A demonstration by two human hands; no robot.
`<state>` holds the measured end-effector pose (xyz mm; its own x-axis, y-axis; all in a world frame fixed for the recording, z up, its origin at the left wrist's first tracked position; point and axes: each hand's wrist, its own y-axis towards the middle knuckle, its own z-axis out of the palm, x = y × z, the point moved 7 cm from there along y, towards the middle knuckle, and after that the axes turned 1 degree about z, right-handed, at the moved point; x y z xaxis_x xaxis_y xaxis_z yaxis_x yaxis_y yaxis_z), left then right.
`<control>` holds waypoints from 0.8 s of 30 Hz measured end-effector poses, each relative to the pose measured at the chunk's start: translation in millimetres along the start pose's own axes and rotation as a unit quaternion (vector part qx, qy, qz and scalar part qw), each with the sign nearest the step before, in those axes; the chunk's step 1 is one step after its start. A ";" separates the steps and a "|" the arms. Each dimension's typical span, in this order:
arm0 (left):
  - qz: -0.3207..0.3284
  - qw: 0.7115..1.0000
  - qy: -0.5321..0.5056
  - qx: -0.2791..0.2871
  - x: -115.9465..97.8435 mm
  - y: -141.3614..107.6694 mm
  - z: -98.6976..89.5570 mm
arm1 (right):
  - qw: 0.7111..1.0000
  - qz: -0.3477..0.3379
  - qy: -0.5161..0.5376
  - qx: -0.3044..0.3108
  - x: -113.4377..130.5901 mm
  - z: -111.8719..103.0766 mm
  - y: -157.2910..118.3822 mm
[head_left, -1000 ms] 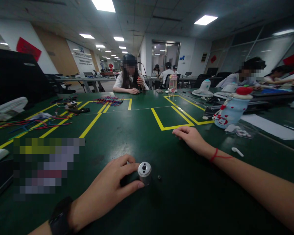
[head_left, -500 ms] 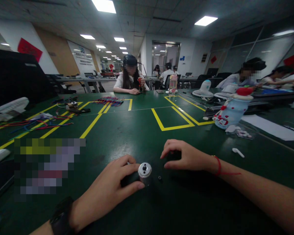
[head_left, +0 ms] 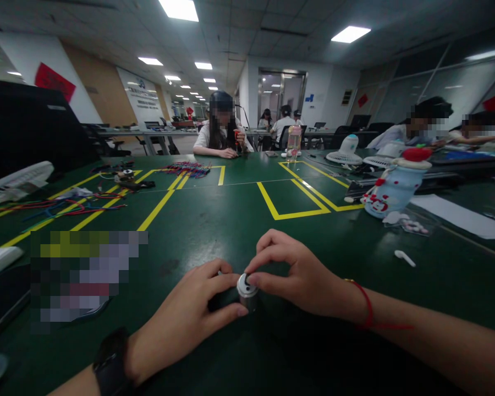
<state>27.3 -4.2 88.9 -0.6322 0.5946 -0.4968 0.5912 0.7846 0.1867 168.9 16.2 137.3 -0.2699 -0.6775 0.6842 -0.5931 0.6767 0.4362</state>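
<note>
A short silver metal cylinder [head_left: 248,301] with small dark holes in its top face stands upright on the green table. My left hand [head_left: 193,297] steadies it, with the thumb on the near side and the index finger on the far side. Over its top face, my right hand [head_left: 291,269] has thumb and index finger pinched on a small dark ring-like piece [head_left: 246,278], mostly covered by the fingertips. That piece touches or hovers just above the cylinder top; I cannot tell which.
Yellow tape [head_left: 299,213] marks rectangles on the green table [head_left: 206,209]. Wires [head_left: 190,169] lie at the far left. On the right are a blue bottle [head_left: 396,187], white paper [head_left: 457,216] and a white earbud [head_left: 405,258]. A person [head_left: 220,132] sits opposite.
My right hand has moved left and closed over the cylinder's top. The small dark piece that lay on the table beside the cylinder is gone from there. My left hand stays on the cylinder.
</note>
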 end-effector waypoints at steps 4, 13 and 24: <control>0.004 1.000 -0.001 -0.001 -3.8 2.6 1.6 | 1.000 -0.001 -0.023 0.016 3.6 4.1 -2.4; 0.001 1.000 -0.004 0.008 -12.1 6.2 7.5 | 0.992 0.089 0.016 -0.090 -34.6 -46.2 -10.2; -0.009 1.000 -0.004 0.018 -12.8 8.4 9.2 | 0.928 0.266 0.071 -0.250 -145.1 -96.4 -35.1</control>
<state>44.9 -6.8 89.0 -0.6383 0.5794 -0.5069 0.5977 0.7880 0.1481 302.0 118.5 79.1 -0.3009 -0.1881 0.9349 0.0311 0.9779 0.2067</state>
